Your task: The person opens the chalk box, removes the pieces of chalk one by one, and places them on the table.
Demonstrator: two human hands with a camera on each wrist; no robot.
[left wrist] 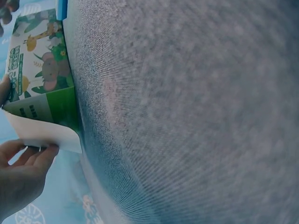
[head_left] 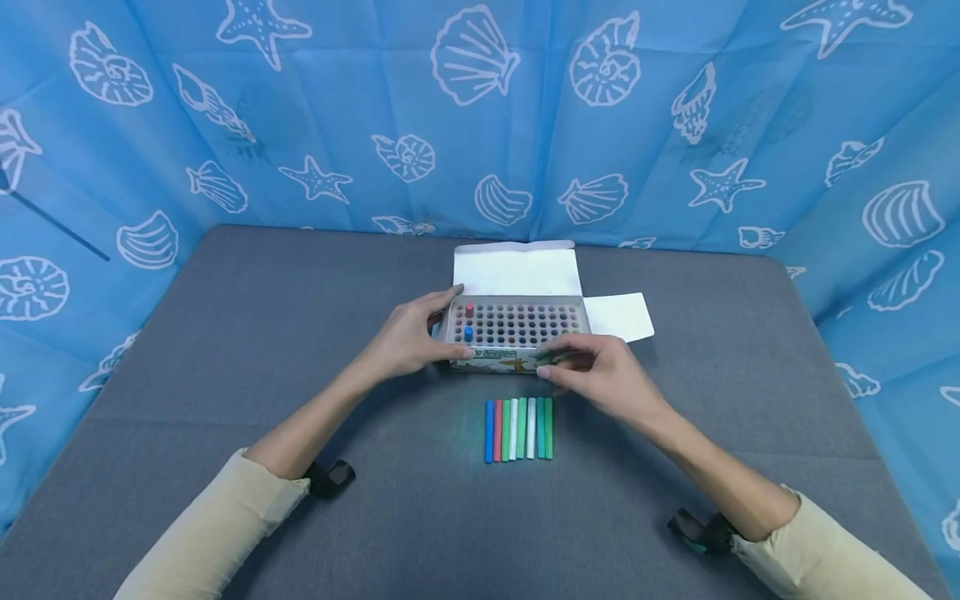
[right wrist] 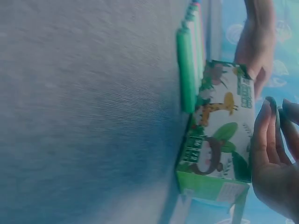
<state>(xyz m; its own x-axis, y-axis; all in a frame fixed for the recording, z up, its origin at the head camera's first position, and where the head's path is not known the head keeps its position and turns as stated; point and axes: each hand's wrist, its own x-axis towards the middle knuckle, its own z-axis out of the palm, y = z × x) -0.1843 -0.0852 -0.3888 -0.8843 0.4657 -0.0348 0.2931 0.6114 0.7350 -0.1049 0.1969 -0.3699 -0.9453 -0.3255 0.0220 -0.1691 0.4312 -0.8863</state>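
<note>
Chalk box [head_left: 516, 332]: stands on the grey table [head_left: 225, 350] between both hands, flaps open, most holes in its tray dark, a red and a blue stick upright near the left fingertips.
Left hand [head_left: 408, 337]: fingers curled round the box's left end, thumb on the near face.
Right hand [head_left: 600, 375]: fingertips pinched together on a green chalk stick [head_left: 551, 357] at the box's near right edge; the exact grip is hard to read.
Loose sticks [head_left: 519, 428]: a row lying just below the right fingers, apart from the box.
Risk, tipping: pressing on the near rim could tilt the light box if the left hold is loose.
Risk, breakage: a stick entered aslant may jam or snap.
Risk, scatter: the right wrist could brush the row and roll sticks away.
</note>
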